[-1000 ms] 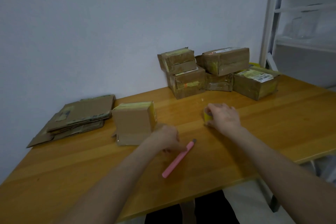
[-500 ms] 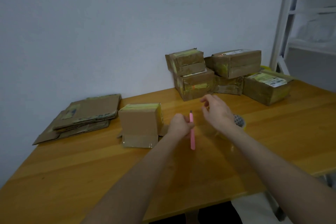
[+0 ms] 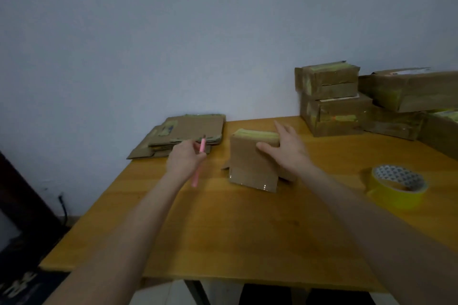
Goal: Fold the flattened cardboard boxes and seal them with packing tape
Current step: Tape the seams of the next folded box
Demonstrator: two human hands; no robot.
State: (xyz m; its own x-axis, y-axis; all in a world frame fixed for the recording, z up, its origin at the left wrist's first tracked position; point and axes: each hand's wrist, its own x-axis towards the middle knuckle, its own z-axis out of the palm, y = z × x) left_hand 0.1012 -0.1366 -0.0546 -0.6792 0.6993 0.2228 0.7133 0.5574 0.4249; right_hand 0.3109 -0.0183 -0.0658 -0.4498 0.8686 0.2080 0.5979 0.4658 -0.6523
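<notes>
A pale wall [image 3: 173, 32] is backing a wooden table [image 3: 247, 230]. Taped boxes [image 3: 332, 106] are sitting stacked at its far right, and flats [image 3: 193, 129] are lying piled at the far left. Between them a folded box [image 3: 250, 166] is standing. The tape [image 3: 396, 188] is lying flat, well right of it. The right hand [image 3: 287, 148] is resting open on the box's top right corner, thumb on its front. The left hand [image 3: 183, 158] is gripping a pink cutter [image 3: 196, 177] just left of the box.

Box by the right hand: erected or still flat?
Erected. The box stands as a block on the table, front face and yellow-taped top both visible; the right hand touches it. Flaps at its base splay outward.
</notes>
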